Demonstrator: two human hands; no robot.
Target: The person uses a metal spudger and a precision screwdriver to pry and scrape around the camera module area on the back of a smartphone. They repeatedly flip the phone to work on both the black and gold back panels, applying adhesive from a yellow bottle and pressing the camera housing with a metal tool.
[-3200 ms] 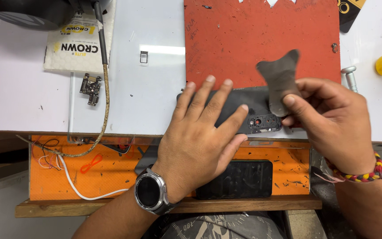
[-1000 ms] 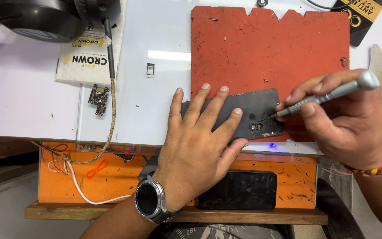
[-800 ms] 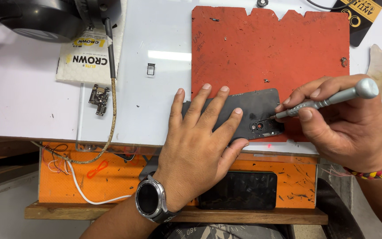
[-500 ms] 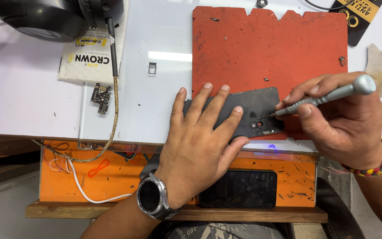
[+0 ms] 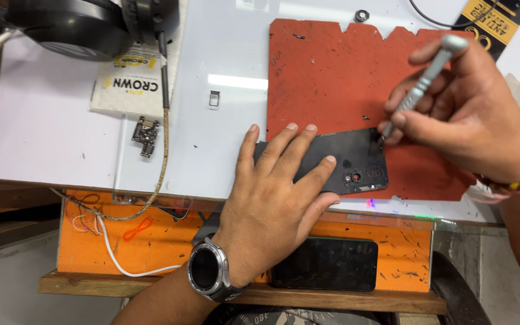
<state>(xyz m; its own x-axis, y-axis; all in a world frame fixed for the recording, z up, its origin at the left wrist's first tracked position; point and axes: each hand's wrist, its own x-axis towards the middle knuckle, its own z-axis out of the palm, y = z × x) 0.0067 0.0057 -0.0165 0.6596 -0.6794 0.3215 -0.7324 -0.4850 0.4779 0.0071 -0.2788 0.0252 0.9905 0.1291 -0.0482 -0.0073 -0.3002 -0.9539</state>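
The right hand (image 5: 470,114) pinches a silver screwdriver (image 5: 424,87) in a narrow grip, tip down at the upper right corner of the black phone body (image 5: 356,159). That phone lies lengthwise left to right on the red mat (image 5: 332,78). The left hand (image 5: 275,198) presses flat, fingers spread, on its left part. Far left of the grip a white-and-yellow packet (image 5: 130,84) lies on the counter (image 5: 49,132).

Bare white table (image 5: 49,132) lay open at the frame's left. A small circuit board (image 5: 144,136), a cable (image 5: 164,120) and a card (image 5: 130,81) crowded upper left; the red mat's (image 5: 332,78) upper half stood free.
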